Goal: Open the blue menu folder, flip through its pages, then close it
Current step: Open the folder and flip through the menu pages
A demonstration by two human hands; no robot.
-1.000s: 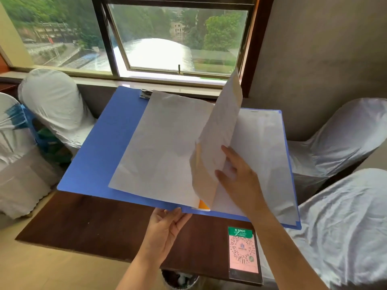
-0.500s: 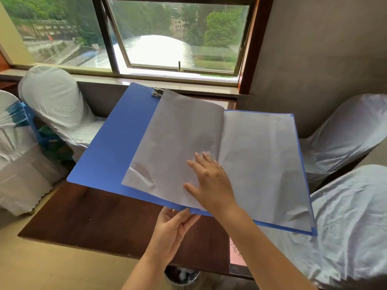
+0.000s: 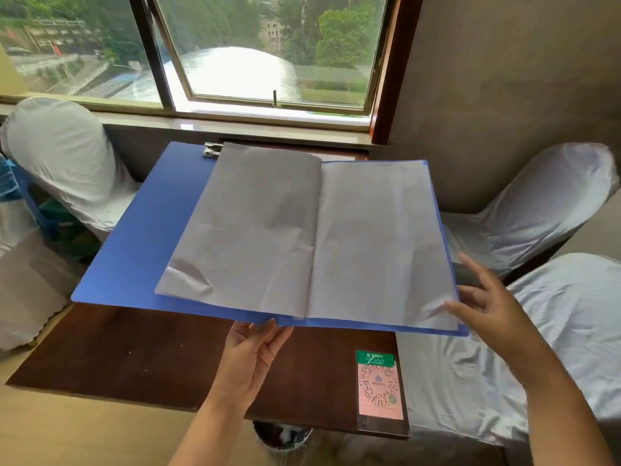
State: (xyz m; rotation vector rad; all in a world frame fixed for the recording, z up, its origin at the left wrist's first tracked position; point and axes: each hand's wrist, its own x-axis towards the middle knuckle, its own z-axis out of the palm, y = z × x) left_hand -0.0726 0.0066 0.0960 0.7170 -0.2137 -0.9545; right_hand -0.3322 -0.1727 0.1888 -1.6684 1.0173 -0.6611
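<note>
The blue menu folder [image 3: 141,237] lies open and is held up above the dark wooden table [image 3: 134,351]. Pale grey pages are spread flat on both sides of its spine, a turned left page [image 3: 252,227] and a right page [image 3: 379,243]. My left hand [image 3: 250,358] grips the folder's near edge at the spine from below. My right hand [image 3: 484,297] is at the right page's lower right corner, fingers spread, with the thumb touching the paper edge. A metal clip [image 3: 212,150] sits at the folder's far edge.
A pink QR-code card [image 3: 379,388] with a green top lies on the table's near right corner. White-covered chairs stand at the left [image 3: 60,156] and right [image 3: 537,203]. A window [image 3: 255,55] is straight ahead. A waste bin [image 3: 282,435] sits under the table.
The lifted page has been laid flat on the left stack. My right hand then left the middle of the pages and moved to the lower right corner. The left hand kept its hold.
</note>
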